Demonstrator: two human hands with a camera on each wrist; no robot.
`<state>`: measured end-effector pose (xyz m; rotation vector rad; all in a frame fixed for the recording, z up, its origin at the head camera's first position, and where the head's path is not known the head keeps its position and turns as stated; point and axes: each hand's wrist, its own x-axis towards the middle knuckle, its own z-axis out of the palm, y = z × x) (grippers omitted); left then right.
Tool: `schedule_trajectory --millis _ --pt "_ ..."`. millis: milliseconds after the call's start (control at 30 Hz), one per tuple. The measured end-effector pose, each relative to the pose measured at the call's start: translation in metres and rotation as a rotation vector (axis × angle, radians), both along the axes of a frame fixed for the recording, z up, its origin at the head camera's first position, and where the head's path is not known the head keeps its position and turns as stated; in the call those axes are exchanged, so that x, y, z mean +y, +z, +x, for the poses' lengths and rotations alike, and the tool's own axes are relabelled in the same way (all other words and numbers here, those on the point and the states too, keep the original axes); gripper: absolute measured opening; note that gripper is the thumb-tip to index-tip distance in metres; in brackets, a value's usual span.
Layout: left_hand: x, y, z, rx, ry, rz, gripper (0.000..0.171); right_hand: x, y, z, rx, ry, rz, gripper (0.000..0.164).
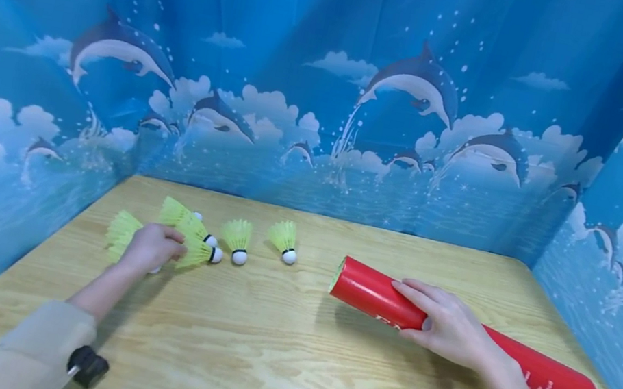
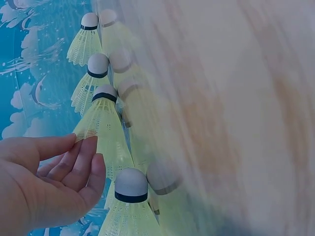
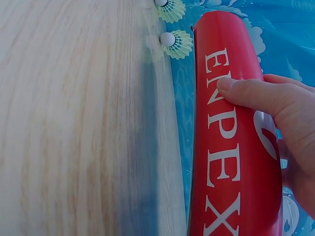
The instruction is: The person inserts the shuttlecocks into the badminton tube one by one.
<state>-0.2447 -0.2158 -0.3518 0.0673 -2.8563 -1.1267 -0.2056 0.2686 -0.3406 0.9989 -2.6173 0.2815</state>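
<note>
At the left of the table, my left hand (image 1: pixel 150 248) has its thumb and fingertips on the skirt of a yellow shuttlecock (image 2: pixel 106 125), pinching it. Other shuttlecocks lie close around that hand, one (image 2: pixel 132 196) just below the fingers in the left wrist view and another (image 1: pixel 123 231) partly behind the hand. On the right, my right hand (image 1: pixel 454 324) grips a long red shuttlecock tube (image 1: pixel 543 371) around its middle. The tube lies slanted, with its open end (image 1: pixel 337 275) toward the shuttlecocks and a shadow under that end. White lettering shows along its side.
Two more shuttlecocks, one (image 1: pixel 236 237) near the cluster and one (image 1: pixel 283 238) farther right, lie toward the back of the wooden table (image 1: pixel 234 348). A blue curtain (image 1: pixel 318 84) printed with dolphins stands behind the table and along both sides.
</note>
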Motion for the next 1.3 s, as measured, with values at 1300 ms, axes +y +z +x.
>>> schedule_trajectory --millis 1300 --pt "0.06 0.025 0.011 0.068 -0.215 0.329 0.025 -0.006 0.004 -0.003 0.109 0.083 -0.014 0.085"
